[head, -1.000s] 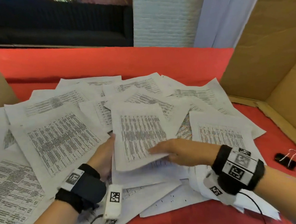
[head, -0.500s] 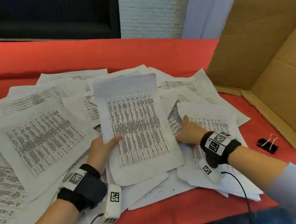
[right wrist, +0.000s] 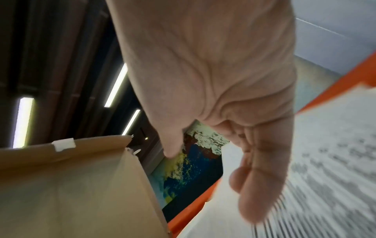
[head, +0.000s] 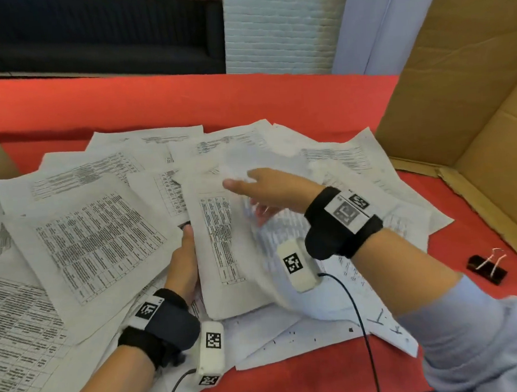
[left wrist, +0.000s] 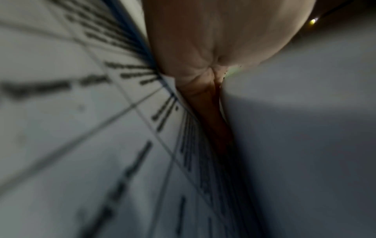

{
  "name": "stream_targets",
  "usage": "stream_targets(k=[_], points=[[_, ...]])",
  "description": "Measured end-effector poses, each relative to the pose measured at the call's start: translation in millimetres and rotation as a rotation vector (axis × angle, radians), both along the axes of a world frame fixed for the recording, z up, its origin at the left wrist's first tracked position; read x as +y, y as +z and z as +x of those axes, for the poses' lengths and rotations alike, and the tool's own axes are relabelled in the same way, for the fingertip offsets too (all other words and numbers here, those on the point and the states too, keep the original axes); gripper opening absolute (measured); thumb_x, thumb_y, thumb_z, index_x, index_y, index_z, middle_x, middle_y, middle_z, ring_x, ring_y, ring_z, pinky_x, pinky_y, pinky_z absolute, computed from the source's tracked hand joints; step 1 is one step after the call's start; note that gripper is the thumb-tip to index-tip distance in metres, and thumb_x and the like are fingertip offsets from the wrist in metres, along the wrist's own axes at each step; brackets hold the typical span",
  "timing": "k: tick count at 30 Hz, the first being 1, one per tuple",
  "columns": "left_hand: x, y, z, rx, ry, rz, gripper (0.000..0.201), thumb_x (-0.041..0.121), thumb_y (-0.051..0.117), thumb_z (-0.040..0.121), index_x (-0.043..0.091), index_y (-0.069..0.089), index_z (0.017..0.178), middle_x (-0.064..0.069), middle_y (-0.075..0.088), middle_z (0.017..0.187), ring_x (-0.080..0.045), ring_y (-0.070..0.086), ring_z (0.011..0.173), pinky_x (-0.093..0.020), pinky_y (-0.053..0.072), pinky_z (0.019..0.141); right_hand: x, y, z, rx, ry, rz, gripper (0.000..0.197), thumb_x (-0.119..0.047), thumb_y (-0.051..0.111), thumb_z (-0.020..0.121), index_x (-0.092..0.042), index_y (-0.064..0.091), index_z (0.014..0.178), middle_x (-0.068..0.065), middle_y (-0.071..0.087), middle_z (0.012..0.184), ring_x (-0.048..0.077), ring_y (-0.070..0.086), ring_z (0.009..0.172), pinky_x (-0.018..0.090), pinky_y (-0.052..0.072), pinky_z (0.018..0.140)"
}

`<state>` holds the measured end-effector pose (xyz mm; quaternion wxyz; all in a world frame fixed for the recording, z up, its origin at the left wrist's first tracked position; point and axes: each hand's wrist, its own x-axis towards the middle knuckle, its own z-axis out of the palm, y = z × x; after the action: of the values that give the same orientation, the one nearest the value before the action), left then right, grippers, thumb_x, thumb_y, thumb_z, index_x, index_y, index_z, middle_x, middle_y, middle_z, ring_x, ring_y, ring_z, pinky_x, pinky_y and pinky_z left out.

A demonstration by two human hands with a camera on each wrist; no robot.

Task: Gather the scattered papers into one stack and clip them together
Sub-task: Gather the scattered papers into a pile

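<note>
I am holding the left edge of a printed sheet [head: 221, 246] with my left hand [head: 181, 262], thumb on top. My right hand [head: 276, 190] is gripping a blurred sheet [head: 262, 226] above it. Loose papers [head: 96, 239] are spreading from nine to two o'clock; the binder clip [head: 487, 268] is lying at four o'clock on the red table [head: 185, 100].

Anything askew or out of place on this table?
Yes: the papers lie fanned and overlapping at many angles, not stacked. One sheet in the right hand is motion-blurred. The binder clip lies unused on the red tablecloth.
</note>
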<state>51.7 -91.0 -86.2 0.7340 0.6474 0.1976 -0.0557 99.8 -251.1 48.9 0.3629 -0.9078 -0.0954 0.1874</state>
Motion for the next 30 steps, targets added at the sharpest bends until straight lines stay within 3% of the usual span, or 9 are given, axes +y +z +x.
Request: stream_targets(k=[4,8,10,16,19,21,24,27,30], points=[[5.5,0.5,-2.7,0.008,-0.092,-0.039,0.062,0.076,0.047,0.075,0.029,0.066,0.111,-0.003,0.070,0.114,-0.024,0.066,0.104,-0.045,0.050,0.093,-29.2,-26.7,11.5,-0.044,-0.158,-0.194,0.077,-0.059,0.038,0.095,-0.004,0.029,0.149,0.012,0.051,0.137,0.025,0.061,0.107,0.038,0.050,0.091],[-0.2,5.0,-9.0,-0.134,-0.217,0.224,0.034,0.012,0.067,0.083,0.019,0.057,0.115,-0.007,0.065,0.120,-0.026,0.062,0.109,-0.050,0.048,0.097,-82.8,-59.2,7.0,-0.019,-0.328,-0.413,0.073,-0.052,0.044,0.096,0.002,0.034,0.144,0.018,0.041,0.149,0.033,0.041,0.135,0.037,0.035,0.106],[-1.4,9.0,-12.0,-0.185,-0.155,0.244,0.025,0.006,0.061,0.086,0.021,0.060,0.106,-0.009,0.067,0.115,-0.028,0.064,0.105,-0.050,0.049,0.096,-97.2,-67.7,2.8,-0.033,-0.346,-0.301,0.075,-0.055,0.047,0.093,-0.003,0.033,0.146,0.016,0.043,0.148,0.030,0.045,0.132,0.038,0.037,0.104],[14.6,54.8,-15.3,-0.314,0.110,0.038,0.020,0.022,0.050,0.095,0.013,0.064,0.105,-0.007,0.070,0.106,-0.027,0.066,0.104,-0.044,0.050,0.095,-80.5,-64.9,2.2,-0.129,-0.292,0.129,0.087,-0.071,0.056,0.078,-0.019,0.037,0.145,-0.008,0.049,0.135,0.018,0.048,0.126,0.037,0.037,0.106],[29.8,71.8,-11.4,-0.281,0.150,0.060,0.057,0.051,0.044,0.092,0.013,0.045,0.134,-0.003,0.053,0.134,-0.025,0.047,0.129,-0.044,0.033,0.112,-34.4,-50.8,5.5,-0.065,-0.108,0.372,0.089,-0.072,0.065,0.070,-0.024,0.043,0.142,-0.007,0.056,0.138,0.014,0.052,0.127,0.045,0.037,0.111],[45.0,74.3,-10.1,-0.264,0.154,0.192,0.060,0.049,0.053,0.088,0.015,0.040,0.137,0.000,0.056,0.124,-0.021,0.055,0.112,-0.039,0.045,0.099,5.7,-37.7,9.5,-0.098,-0.003,0.383,0.074,-0.054,0.071,0.076,-0.020,0.046,0.137,-0.004,0.062,0.129,0.013,0.059,0.118,0.039,0.045,0.103],[86.8,73.2,-13.5,-0.215,0.305,0.233,0.009,0.025,0.053,0.093,0.019,0.058,0.088,0.001,0.051,0.076,-0.016,0.050,0.069,-0.030,0.047,0.069,63.7,-26.6,24.2,-0.191,-0.024,0.396,0.044,-0.023,0.069,0.087,-0.013,0.054,0.127,0.004,0.069,0.112,0.020,0.069,0.099,0.037,0.057,0.085],[143.1,61.0,-22.2,-0.205,0.436,0.139,0.007,0.015,0.058,0.084,0.010,0.062,0.083,-0.011,0.063,0.086,-0.026,0.061,0.085,-0.042,0.049,0.085,108.1,-30.7,39.8,-0.164,0.018,0.326,0.036,-0.019,0.064,0.091,-0.005,0.058,0.123,0.004,0.070,0.098,0.015,0.068,0.082,0.020,0.056,0.063],[194.3,42.5,-42.5,-0.094,0.649,0.193,0.052,0.024,0.063,0.068,0.004,0.056,0.116,-0.017,0.060,0.116,-0.033,0.057,0.106,-0.046,0.046,0.092,141.6,-46.3,45.7,-0.073,0.046,0.223,0.030,-0.019,0.058,0.096,0.001,0.057,0.117,0.000,0.058,0.073,0.010,0.053,0.058,0.011,0.041,0.040]])
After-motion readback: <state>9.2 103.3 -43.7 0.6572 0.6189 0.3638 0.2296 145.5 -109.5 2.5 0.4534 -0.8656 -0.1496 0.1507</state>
